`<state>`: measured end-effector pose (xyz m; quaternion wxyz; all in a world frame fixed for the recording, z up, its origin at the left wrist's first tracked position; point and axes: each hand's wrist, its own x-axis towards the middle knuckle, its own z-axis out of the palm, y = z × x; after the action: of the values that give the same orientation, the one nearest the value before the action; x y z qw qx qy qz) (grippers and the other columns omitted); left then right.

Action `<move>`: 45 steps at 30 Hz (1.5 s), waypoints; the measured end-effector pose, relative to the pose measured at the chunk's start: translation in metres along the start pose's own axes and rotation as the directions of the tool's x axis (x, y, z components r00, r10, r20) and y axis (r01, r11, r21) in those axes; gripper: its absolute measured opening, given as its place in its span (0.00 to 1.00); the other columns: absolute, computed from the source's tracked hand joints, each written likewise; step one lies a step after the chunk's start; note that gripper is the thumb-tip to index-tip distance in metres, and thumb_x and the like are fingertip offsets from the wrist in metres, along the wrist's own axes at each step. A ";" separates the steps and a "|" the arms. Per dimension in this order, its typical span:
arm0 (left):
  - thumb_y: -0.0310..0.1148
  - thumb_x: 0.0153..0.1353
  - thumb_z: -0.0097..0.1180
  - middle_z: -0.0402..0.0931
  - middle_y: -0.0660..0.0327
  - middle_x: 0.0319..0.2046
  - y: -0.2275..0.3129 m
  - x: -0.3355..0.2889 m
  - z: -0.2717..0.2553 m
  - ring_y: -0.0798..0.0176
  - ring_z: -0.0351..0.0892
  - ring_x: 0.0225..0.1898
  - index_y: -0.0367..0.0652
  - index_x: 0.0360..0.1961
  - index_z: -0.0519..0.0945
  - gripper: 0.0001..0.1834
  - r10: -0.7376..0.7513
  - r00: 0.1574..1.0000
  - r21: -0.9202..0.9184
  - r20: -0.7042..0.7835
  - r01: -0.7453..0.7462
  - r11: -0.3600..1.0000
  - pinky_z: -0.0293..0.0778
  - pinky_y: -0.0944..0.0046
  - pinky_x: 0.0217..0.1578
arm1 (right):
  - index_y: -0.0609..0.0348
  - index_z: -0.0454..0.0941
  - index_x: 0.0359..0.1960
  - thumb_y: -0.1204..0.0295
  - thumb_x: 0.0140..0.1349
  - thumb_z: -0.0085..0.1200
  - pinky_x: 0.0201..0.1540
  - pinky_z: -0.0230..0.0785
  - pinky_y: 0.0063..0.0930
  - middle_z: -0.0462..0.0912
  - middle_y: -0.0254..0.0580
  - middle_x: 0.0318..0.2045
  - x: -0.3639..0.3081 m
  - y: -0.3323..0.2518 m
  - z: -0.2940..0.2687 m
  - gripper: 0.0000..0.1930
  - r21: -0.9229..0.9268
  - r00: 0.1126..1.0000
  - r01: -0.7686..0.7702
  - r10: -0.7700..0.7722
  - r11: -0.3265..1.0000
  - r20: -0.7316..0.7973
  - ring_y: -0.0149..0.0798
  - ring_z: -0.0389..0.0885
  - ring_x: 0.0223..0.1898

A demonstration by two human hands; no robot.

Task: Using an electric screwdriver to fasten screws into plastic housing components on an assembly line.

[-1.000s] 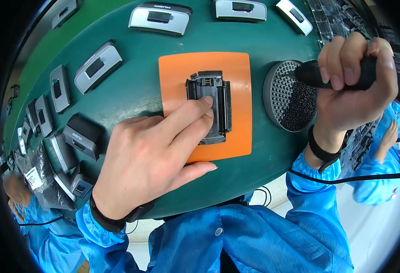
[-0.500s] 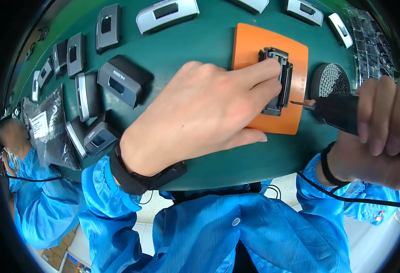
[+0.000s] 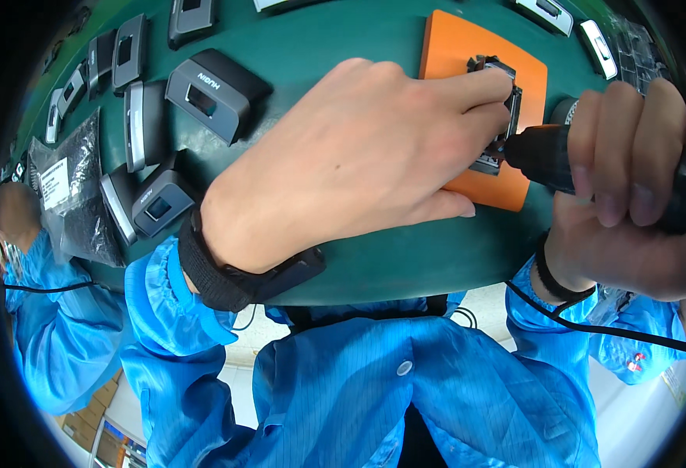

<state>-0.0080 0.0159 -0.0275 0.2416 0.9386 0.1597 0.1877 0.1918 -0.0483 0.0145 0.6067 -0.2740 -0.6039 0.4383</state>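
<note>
On an orange fixture block point(image 3: 468, 43) lies a small black rectangular device part point(image 3: 486, 163), largely covered by my fingers. My left hand point(image 3: 374, 148) reaches over it from the left, with index and middle finger pressed on it and the thumb stretched out past the block's edge. A black corded power screwdriver point(image 3: 542, 158) is gripped in my right hand point(image 3: 620, 164). Its nose is at the right side of the black part, close to my left fingertips. The bit is barely visible, so whether it touches a screw cannot be made out.
Several grey-and-black device housings point(image 3: 210, 93) stand to the left and along the far side of the green table point(image 3: 343, 273). A clear bag of dark small parts point(image 3: 86, 210) lies at the left. Behind the screwdriver is a round dish point(image 3: 565, 111). Co-workers in blue sit on both sides.
The screwdriver has moved left, bringing its nose from beside the orange block to the black part. My left hand keeps its hold. The whole view has shifted slightly.
</note>
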 end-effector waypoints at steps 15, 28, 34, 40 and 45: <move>0.50 0.50 0.68 0.73 0.61 0.45 0.000 -0.001 -0.002 0.51 0.80 0.35 0.35 0.49 0.76 0.33 0.007 0.999 0.027 0.031 -0.008 1.000 0.75 0.56 0.30 | 0.53 0.69 0.44 0.58 0.74 0.35 0.23 0.59 0.22 0.65 0.30 0.19 0.010 0.003 0.008 0.14 -0.003 0.998 -0.011 0.011 1.000 0.068 0.25 0.61 0.16; 0.43 0.51 0.68 0.76 0.63 0.54 0.001 -0.004 -0.008 0.46 0.82 0.32 0.38 0.50 0.78 0.28 -0.001 0.999 -0.017 0.048 0.002 1.000 0.78 0.52 0.32 | 0.52 0.66 0.45 0.59 0.74 0.32 0.22 0.62 0.21 0.66 0.29 0.19 0.023 0.004 0.020 0.13 -0.056 0.986 0.002 0.007 0.998 0.165 0.25 0.62 0.15; 0.43 0.51 0.67 0.76 0.64 0.55 0.004 -0.001 -0.010 0.46 0.82 0.31 0.39 0.47 0.80 0.25 0.001 0.999 -0.003 0.048 -0.001 1.000 0.78 0.51 0.31 | 0.52 0.66 0.44 0.59 0.74 0.34 0.21 0.61 0.22 0.67 0.30 0.18 0.019 0.002 0.024 0.12 -0.061 0.994 -0.010 0.016 0.998 0.110 0.25 0.62 0.14; 0.40 0.52 0.66 0.76 0.64 0.48 -0.001 0.000 -0.014 0.48 0.83 0.31 0.39 0.43 0.81 0.20 -0.008 0.998 -0.028 0.063 0.010 1.000 0.78 0.51 0.30 | 0.53 0.68 0.44 0.59 0.73 0.38 0.18 0.57 0.21 0.67 0.28 0.18 0.017 -0.013 0.015 0.12 0.087 1.000 0.005 -0.006 0.996 0.009 0.24 0.60 0.14; 0.30 0.52 0.61 0.76 0.63 0.40 0.007 0.002 -0.028 0.56 0.82 0.34 0.40 0.38 0.82 0.11 0.115 0.991 0.263 0.075 -0.131 0.956 0.78 0.57 0.35 | 0.53 0.71 0.44 0.55 0.69 0.45 0.20 0.60 0.19 0.68 0.27 0.20 -0.002 -0.061 -0.024 0.15 0.125 0.975 0.177 -0.156 0.976 -0.158 0.24 0.66 0.18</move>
<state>-0.0169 0.0217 -0.0011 0.1050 0.9758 0.1179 0.1515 0.2278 -0.0733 0.0634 0.7017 -0.2112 -0.5466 0.4052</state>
